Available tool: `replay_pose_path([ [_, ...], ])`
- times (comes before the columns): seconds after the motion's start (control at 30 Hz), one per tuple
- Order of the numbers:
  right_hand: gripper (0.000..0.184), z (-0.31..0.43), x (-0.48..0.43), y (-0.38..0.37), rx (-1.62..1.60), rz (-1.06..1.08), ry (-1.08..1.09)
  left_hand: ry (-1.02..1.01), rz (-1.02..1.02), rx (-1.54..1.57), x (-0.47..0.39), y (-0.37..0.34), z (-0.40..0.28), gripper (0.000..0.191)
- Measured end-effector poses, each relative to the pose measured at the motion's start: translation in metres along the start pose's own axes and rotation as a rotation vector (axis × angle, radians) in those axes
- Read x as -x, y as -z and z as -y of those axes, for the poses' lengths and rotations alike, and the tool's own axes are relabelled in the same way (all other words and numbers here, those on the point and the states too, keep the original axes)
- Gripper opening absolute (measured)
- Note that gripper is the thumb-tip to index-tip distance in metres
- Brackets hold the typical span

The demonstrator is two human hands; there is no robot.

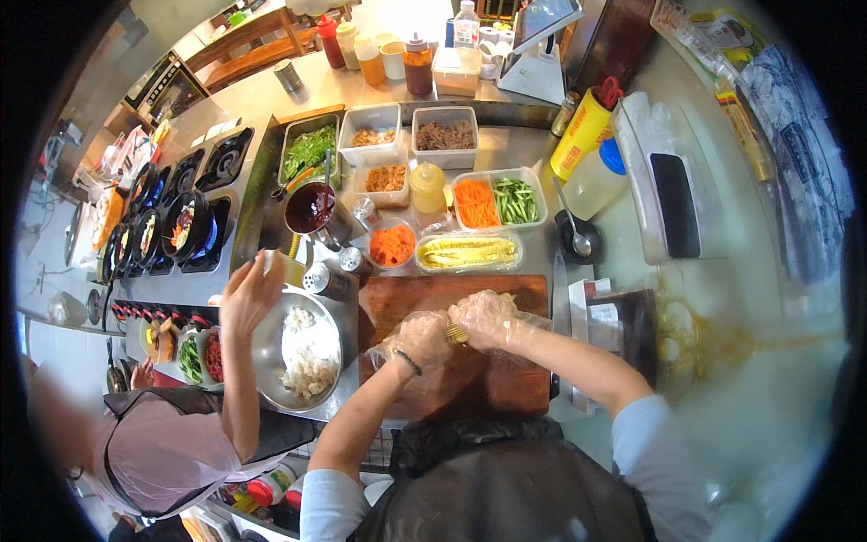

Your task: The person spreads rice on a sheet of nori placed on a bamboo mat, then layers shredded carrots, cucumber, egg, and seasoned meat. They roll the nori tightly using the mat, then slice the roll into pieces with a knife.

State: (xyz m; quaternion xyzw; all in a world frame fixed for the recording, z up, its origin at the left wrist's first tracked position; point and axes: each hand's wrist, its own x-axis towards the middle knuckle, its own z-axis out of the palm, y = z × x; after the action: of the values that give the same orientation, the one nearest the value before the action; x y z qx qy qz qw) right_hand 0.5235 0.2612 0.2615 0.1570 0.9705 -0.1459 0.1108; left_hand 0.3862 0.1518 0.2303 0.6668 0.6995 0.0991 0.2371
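Observation:
Both my hands wear clear plastic gloves and meet over a reddish-brown wooden cutting board [467, 393]. My left hand [423, 339] and my right hand [484, 318] are closed around a small yellowish ridged item [457, 332], which shows only between them; what it is I cannot tell. Beyond the board stand a tub of yellow strips [467, 252], a bowl of orange-red shredded food [392, 245] and a divided box with carrot strips [476, 203] and cucumber strips [516, 200]. Left of the board, a steel bowl [330, 318] contains some cooked rice [308, 376].
A co-worker's raised hand [254, 288] is above the steel bowl's left rim. Farther left, black pans [184, 227] stand on lit gas burners. A knife [559, 291] lies along the board's right edge. Metal shakers [325, 280] and a pot of dark red sauce [315, 209] stand behind the bowl.

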Motion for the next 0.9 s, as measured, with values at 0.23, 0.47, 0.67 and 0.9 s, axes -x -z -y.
replay_pose_path([
  [0.23,0.026,-0.006,-0.01,-0.021,0.016,0.029,0.103,0.135,0.331,0.28,-0.008,-0.009,0.019,0.057],
  [0.47,0.037,-0.013,-0.026,-0.02,-0.085,0.173,0.005,0.105,0.229,-0.003,-0.01,-0.012,0.015,0.035],
  [0.67,0.03,-0.054,0.078,-0.049,-0.242,-0.248,-0.478,0.188,0.309,-0.079,-0.018,-0.015,0.019,0.052],
  [0.9,0.012,0.022,0.091,-0.12,-0.329,-0.428,-0.344,0.041,0.113,-0.105,-0.014,-0.015,0.01,0.017],
])
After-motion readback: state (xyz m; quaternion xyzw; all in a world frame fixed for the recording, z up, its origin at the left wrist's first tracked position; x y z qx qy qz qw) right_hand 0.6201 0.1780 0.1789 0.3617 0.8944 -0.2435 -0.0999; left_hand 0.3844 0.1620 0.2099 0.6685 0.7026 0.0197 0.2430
